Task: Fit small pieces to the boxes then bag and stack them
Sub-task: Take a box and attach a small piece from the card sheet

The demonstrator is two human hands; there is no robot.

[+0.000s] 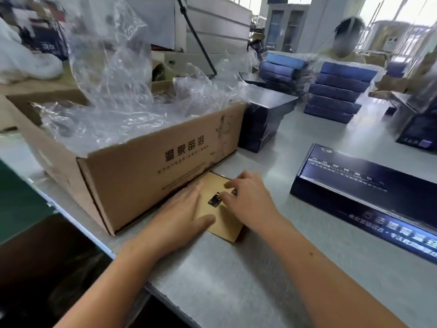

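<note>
A grey table (236,268) in a cluttered packing room carries everything, and two bare forearms reach onto it from the near edge. The left hand (179,216) lies flat on a small tan box (224,223), fingers straight, thumb spread across the lid, pressing it down. The right hand (248,200) arches over the same box, its fingers (233,183) curled and pinching a small metal clasp (214,200) at the lid's middle. The box sits just beside a big cardboard carton (142,176) on the left, stuffed with clear plastic bags (113,91). A long dark blue box (366,192) lies to the right. Far off stand stacks of dark boxes (335,93) and another person (343,50).
</note>
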